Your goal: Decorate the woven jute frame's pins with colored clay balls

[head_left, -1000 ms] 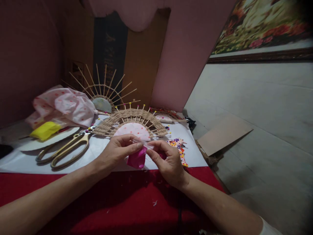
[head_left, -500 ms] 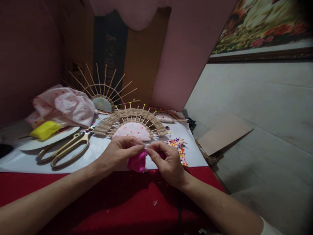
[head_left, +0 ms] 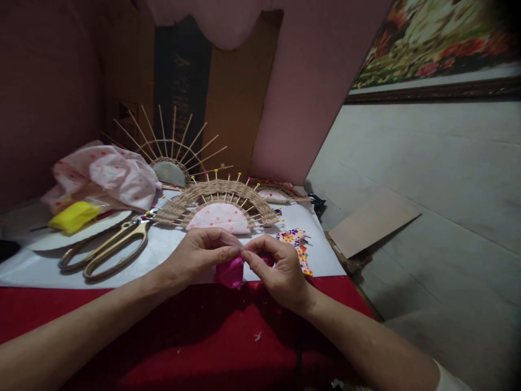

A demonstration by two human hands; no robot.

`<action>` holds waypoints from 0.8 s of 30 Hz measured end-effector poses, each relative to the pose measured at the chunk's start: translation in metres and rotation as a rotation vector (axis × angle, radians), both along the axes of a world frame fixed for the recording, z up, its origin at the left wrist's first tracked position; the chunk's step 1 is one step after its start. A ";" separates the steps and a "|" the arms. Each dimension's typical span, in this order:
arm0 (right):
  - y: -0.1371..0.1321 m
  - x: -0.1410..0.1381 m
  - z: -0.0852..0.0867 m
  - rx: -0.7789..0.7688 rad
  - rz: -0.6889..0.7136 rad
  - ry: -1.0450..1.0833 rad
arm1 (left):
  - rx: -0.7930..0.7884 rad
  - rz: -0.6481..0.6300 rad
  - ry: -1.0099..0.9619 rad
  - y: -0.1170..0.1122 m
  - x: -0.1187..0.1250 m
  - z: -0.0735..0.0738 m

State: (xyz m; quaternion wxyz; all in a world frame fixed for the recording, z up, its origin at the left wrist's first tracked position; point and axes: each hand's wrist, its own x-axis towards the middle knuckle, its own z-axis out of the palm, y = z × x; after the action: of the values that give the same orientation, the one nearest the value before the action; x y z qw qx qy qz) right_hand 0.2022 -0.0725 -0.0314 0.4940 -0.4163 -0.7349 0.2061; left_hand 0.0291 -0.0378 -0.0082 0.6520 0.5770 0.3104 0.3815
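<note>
My left hand point(head_left: 199, 258) and my right hand point(head_left: 280, 271) meet fingertip to fingertip over the table's front edge. Both pinch a small bunched piece of bright pink material point(head_left: 230, 272) that hangs just below the fingers. Right behind the hands lies a half-round woven wicker piece point(head_left: 215, 198) with coloured pins stuck along its rim and a pink dotted fabric pad point(head_left: 220, 218) in its middle. A floral fabric scrap point(head_left: 296, 241) lies just right of my right hand.
Large gold scissors point(head_left: 108, 247) lie left of my hands on white paper point(head_left: 163, 255). Dotted pink cloth point(head_left: 106, 174), a yellow piece point(head_left: 75, 216) and a second spoked wicker frame point(head_left: 171, 163) sit behind. Red cloth point(head_left: 183, 336) covers the near table; cardboard point(head_left: 372, 220) lies on the floor.
The pink piece has been gathered into a tighter bunch, and my two hands have drawn closer until the fingertips touch.
</note>
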 end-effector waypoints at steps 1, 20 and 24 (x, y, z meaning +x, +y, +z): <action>0.000 0.000 0.000 -0.007 0.003 0.005 | -0.007 0.000 -0.006 0.000 0.000 0.000; 0.002 0.000 0.000 -0.031 -0.012 -0.011 | 0.147 0.068 0.079 0.001 0.001 -0.004; 0.002 -0.001 0.000 -0.019 -0.023 -0.026 | 0.200 0.064 0.082 0.000 0.000 -0.006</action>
State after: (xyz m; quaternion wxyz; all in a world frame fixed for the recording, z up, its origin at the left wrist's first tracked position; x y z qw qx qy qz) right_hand 0.2016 -0.0706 -0.0309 0.4828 -0.4321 -0.7344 0.2021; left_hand 0.0296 -0.0375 -0.0143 0.5656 0.6440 0.3155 0.4071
